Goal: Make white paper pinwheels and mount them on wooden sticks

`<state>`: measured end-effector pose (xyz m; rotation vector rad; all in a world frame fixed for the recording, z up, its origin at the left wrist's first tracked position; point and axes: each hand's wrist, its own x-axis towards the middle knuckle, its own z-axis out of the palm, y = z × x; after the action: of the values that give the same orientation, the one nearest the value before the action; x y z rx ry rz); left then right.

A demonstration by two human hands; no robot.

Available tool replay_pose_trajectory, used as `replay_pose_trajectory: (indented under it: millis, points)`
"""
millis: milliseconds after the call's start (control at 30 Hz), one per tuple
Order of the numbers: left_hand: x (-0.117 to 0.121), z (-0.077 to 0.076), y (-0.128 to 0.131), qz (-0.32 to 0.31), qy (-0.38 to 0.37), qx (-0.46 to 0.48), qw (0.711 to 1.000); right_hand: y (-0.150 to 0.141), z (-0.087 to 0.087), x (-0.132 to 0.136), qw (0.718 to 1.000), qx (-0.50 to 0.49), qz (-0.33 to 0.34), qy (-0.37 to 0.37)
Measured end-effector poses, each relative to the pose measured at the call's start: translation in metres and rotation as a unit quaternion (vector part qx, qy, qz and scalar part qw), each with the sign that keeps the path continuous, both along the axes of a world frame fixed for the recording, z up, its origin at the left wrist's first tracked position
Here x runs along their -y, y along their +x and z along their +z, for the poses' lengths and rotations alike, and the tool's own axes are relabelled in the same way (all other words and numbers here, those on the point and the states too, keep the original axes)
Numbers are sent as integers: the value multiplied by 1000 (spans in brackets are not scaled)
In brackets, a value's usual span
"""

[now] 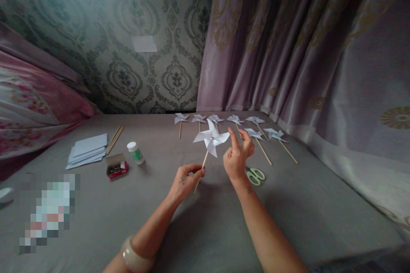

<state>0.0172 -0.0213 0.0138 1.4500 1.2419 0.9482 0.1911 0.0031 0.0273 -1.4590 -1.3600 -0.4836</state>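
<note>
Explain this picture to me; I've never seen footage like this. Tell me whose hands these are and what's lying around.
There is no machine: a person works bare-handed, and a camera worn on their head looks forward and down. The left hand holds a white paper pinwheel by its wooden stick. The right hand is raised beside it, a fingertip close to one blade; I can't tell whether they touch. On the grey cloth lie seven more pinwheels, farther back, and green-handled scissors. To the left are white paper sheets, loose wooden sticks, a white-capped bottle and an open red box.
</note>
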Motion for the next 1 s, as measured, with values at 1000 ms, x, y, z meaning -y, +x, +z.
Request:
replay_pose_trajectory:
  millis: [1000]
  points:
    - [-14,-7,-12,141,3,200,970,-61,-28,20,977,-23,172,-124]
